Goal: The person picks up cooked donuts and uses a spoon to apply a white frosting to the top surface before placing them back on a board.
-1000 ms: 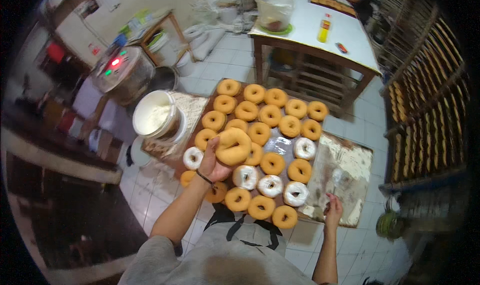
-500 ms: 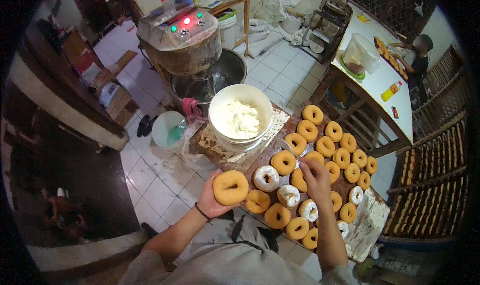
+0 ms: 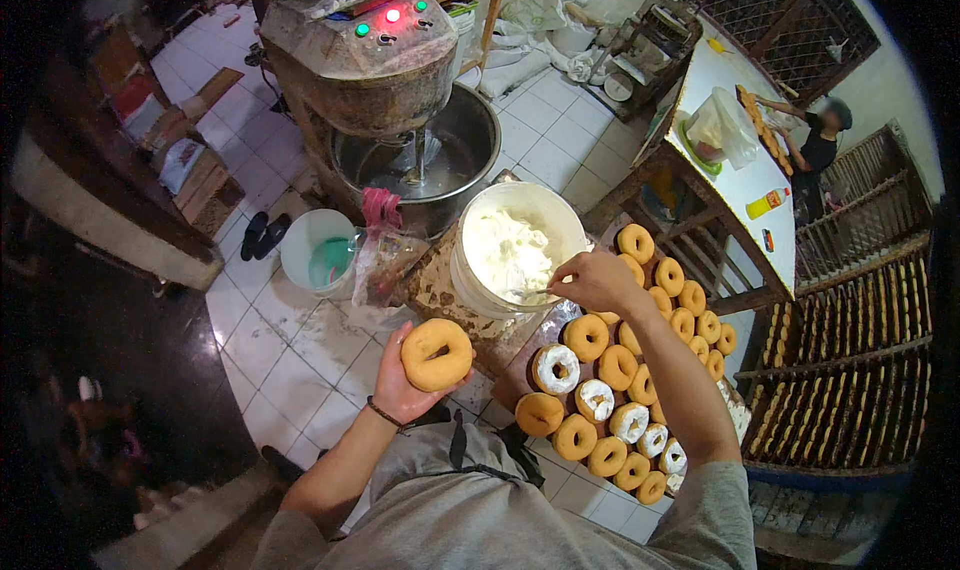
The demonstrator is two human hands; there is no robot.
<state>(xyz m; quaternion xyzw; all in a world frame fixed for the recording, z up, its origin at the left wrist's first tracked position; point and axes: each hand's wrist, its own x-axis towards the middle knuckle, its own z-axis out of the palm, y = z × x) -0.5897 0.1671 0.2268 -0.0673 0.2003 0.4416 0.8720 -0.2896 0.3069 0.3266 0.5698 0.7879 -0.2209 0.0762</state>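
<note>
My left hand (image 3: 392, 392) holds a plain golden doughnut (image 3: 428, 374), its flat face turned up, above the floor left of the board. In my right hand (image 3: 598, 283) is a slim metal utensil (image 3: 530, 292); whether it is a knife or a spoon I cannot tell. Its far end reaches into the white cream (image 3: 505, 252) inside a white bucket (image 3: 476, 286). Rows of doughnuts lie on a brown board (image 3: 513, 378) to the right, partly hidden by my right forearm. Most are plain, while several, such as the cream-topped doughnut (image 3: 545, 382), are coated white.
Beyond the bucket stands a large mixer (image 3: 360, 88) with a steel bowl (image 3: 478, 160). A second bucket (image 3: 300, 260) and dark slippers (image 3: 258, 238) are on the tiles at left. At right are a white-topped table (image 3: 722, 210), another person (image 3: 826, 138) and racks of baked goods (image 3: 840, 390).
My right hand has moved from over the doughnuts up to the bucket's rim, and the utensil's end is now in the cream. My left hand still holds the doughnut. The view has shifted.
</note>
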